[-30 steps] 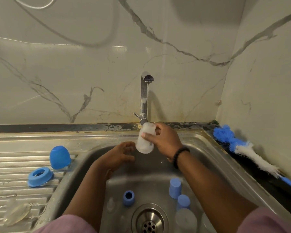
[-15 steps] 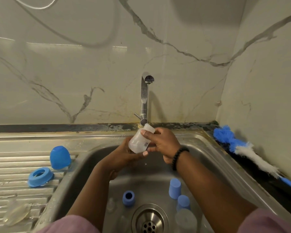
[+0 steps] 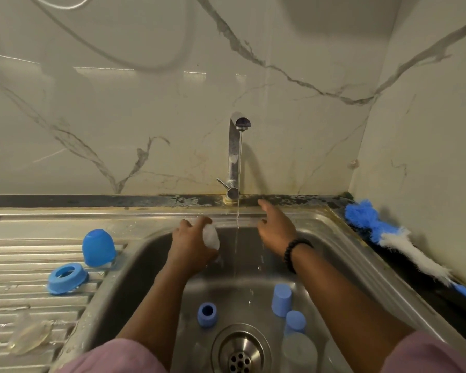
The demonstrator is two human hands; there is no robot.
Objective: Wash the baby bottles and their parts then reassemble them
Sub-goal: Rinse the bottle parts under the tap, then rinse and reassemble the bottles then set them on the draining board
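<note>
A: Take the tap [image 3: 235,154] as the mark and go left to right. What lies far left of it?

B: On the ribbed drainboard [image 3: 16,267], a clear teat [image 3: 28,333] lies nearest the camera. Up from it is a blue ring [image 3: 66,278], and just beyond that a blue cap [image 3: 98,249], standing dome up near the sink [image 3: 342,238] edge.

A: And the bottle?

B: The bottle [image 3: 211,236] is down and left of the tap, just left of the thin stream of water [image 3: 237,224] and not under it. The left hand [image 3: 193,247] grasps it: the fingers curl over its far end, and its pale body shows on the side of the hand that faces the stream. How much of it the palm covers I cannot tell.

A: What is under the tap, in the basin?

B: A short blue tube [image 3: 207,314] stands left of the drain [image 3: 240,351], open end up. Right of the stream stand two blue cups [image 3: 281,300], upside down, one nearer the camera than the other. Beside the drain's right side sits a clear bottle [image 3: 299,351], blurred.

A: The other hand?

B: The right hand [image 3: 276,228] is just right of the stream, apart from the bottle. Its fingers are loose and spread, gripping nothing, the forefinger pointing up towards the tap's base. A dark bead band [image 3: 293,253] sits on that wrist.

A: Far right?

B: A blue and white brush [image 3: 396,238] lies along the counter by the side wall.
</note>
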